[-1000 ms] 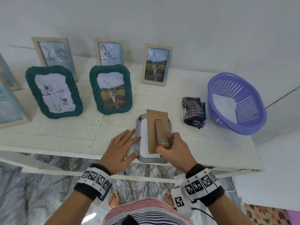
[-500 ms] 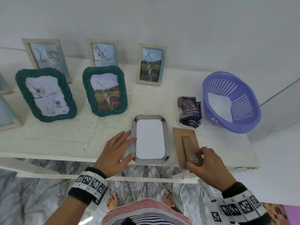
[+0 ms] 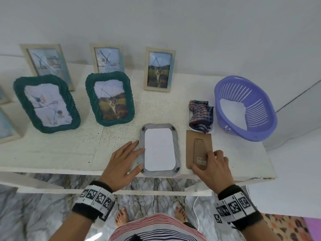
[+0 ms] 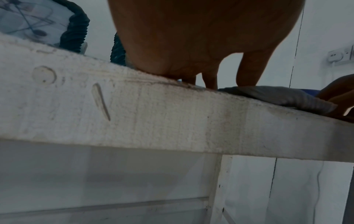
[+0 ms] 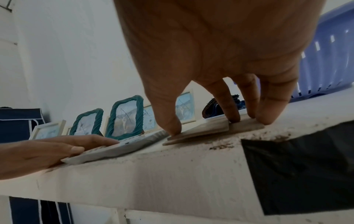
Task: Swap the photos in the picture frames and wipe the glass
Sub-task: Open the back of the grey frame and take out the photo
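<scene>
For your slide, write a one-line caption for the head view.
Left hand steadies the face-down frame; right hand sets its backing beside it.

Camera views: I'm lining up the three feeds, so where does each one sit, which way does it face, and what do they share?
Head: above, facing down at the table; shows both forearms, left hand, right hand, feet.
Left wrist: below the table edge, facing up; shows the left palm on the grey frame.
Right wrist: at the table edge, facing along it; fingertips on the cardboard backing.
Shared: grey frame, green frames.
</scene>
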Motion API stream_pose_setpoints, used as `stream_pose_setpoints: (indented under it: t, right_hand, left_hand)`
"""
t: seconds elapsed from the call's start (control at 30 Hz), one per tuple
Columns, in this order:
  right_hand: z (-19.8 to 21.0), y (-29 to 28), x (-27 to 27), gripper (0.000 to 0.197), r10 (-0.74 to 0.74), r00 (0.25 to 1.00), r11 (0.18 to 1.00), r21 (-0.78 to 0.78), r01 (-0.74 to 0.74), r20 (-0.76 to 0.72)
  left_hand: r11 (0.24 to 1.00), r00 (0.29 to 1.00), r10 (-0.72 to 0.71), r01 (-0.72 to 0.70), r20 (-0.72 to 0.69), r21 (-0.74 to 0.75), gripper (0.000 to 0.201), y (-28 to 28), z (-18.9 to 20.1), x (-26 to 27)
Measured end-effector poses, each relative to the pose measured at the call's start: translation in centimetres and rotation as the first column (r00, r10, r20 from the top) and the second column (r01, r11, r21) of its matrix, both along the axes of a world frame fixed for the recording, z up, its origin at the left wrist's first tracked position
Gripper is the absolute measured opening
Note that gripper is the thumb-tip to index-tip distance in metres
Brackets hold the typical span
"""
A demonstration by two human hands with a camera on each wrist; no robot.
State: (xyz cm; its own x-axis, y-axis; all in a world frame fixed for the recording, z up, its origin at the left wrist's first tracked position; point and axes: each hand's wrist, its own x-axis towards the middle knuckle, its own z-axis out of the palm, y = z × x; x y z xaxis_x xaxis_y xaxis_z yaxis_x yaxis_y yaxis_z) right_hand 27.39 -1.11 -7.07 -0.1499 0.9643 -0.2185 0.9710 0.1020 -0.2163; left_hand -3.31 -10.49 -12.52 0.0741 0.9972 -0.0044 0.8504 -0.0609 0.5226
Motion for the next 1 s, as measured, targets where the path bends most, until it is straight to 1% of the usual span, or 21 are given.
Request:
stream_pose_setpoints:
  t: [0.23,0.37,0.47,0.53,0.63,0.7,0.73,0.77,0.8,0.87,0.93,1.0]
  right_hand:
    - [0.4,2.0,-0.2,0.063,0.031,0.999,1.0,0.004,-0.031,0.022]
    - [0.4,1.3,-0.1,0.062,0.062,0.998,0.998,0.001,-0.062,0.033]
    - [0.8,0.7,-0.5,0.065,0.058,0.996,0.997,0.055,-0.062,0.071]
    - [1.2,0.6,-1.4,0.06,0.083,0.996,0.986,0.143,-0.084,0.015]
    - [1.6,0.3,-3.9,0.043,0.248,0.965,0.935,0.281,-0.215,-0.085]
    - [1.4,0.0,-5.7,0.036,0.307,0.941,0.916,0.313,-0.253,-0.139]
    - [1.3,-0.1,-6.5,0.037,0.319,0.94,0.913,0.306,-0.271,-0.121]
    - [1.2,-0.2,-7.1,0.041,0.319,0.944,0.919,0.268,-0.289,-0.078]
    - [1.0,-0.3,-7.7,0.046,0.311,0.95,0.931,0.208,-0.299,-0.026]
    - [0.7,-0.3,-8.3,0.053,0.268,0.962,0.957,0.106,-0.271,0.041]
    - [0.6,-0.4,-8.8,0.055,0.225,0.974,0.971,0.074,-0.227,0.041]
    - [0.5,-0.5,-9.0,0.055,0.204,0.978,0.975,0.08,-0.206,0.035]
  left_hand:
    - [1.0,1.0,-0.008,0.008,-0.013,-0.001,0.063,0.0,0.0,0.0]
    - [1.0,1.0,-0.003,0.004,-0.007,0.015,0.061,-0.1,-0.2,0.0]
    - [1.0,1.0,0.0,0.0,-0.011,0.017,0.061,-0.1,-0.2,0.0]
    - [1.0,1.0,0.003,-0.003,-0.012,0.024,0.061,0.0,-0.2,0.1]
    - [1.0,1.0,0.01,-0.01,-0.008,0.026,0.061,0.0,-0.3,0.1]
    - [0.999,1.0,0.009,-0.009,-0.004,0.035,0.059,0.0,-0.3,0.0]
    - [0.999,1.0,0.006,-0.006,-0.008,0.038,0.059,0.0,-0.3,0.0]
    - [0.999,1.0,0.006,-0.006,-0.01,0.038,0.059,0.0,-0.3,0.0]
    - [0.999,1.0,0.007,-0.006,-0.009,0.037,0.059,0.0,-0.3,0.0]
    - [0.999,1.0,0.007,-0.007,-0.008,0.033,0.06,0.0,-0.3,0.0]
    - [0.999,1.0,0.009,-0.008,-0.009,0.034,0.06,0.0,-0.3,0.0]
    - [0.999,1.0,0.01,-0.01,-0.011,0.039,0.06,0.0,-0.4,0.0]
